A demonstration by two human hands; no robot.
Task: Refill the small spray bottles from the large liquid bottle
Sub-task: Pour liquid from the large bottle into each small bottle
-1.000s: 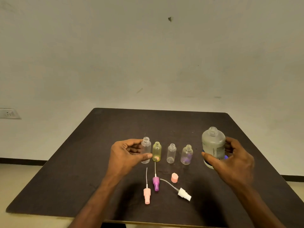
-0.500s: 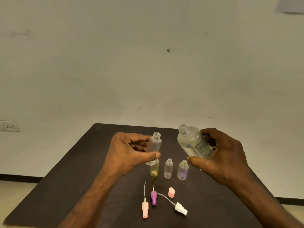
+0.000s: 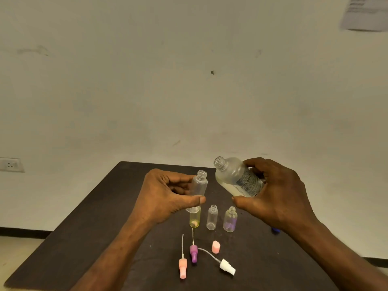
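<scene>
Spray bottles are the point of the layout: one small clear plastic spray bottle (image 3: 198,191), uncapped and seemingly empty, is lifted off the dark brown table (image 3: 84,227) in the left hand (image 3: 165,195), thumb in front and fingers curled behind, held close to upright so its open neck faces up to receive liquid. Just beside it, the right hand (image 3: 273,196) grasps the large frosted plastic liquid bottle with a printed label (image 3: 237,177), tilted with its uncapped mouth aimed up and left toward the small neck; the mouths are near but apart, and no stream is visible, so pouring probably has not begun. Below, a yellowish small bottle (image 3: 194,219), a clear small bottle (image 3: 212,217) and a purple-tinted small bottle (image 3: 230,219) stand in a row with open necks, likely waiting their turn. Their pump tops lie nearer the person, out of the pouring path: a pink sprayer (image 3: 182,267), a purple sprayer (image 3: 193,253), a white sprayer (image 3: 227,267), and a pink cap (image 3: 215,246). A small blue object (image 3: 275,230) peeps from behind the right wrist, perhaps the big bottle's cap.
</scene>
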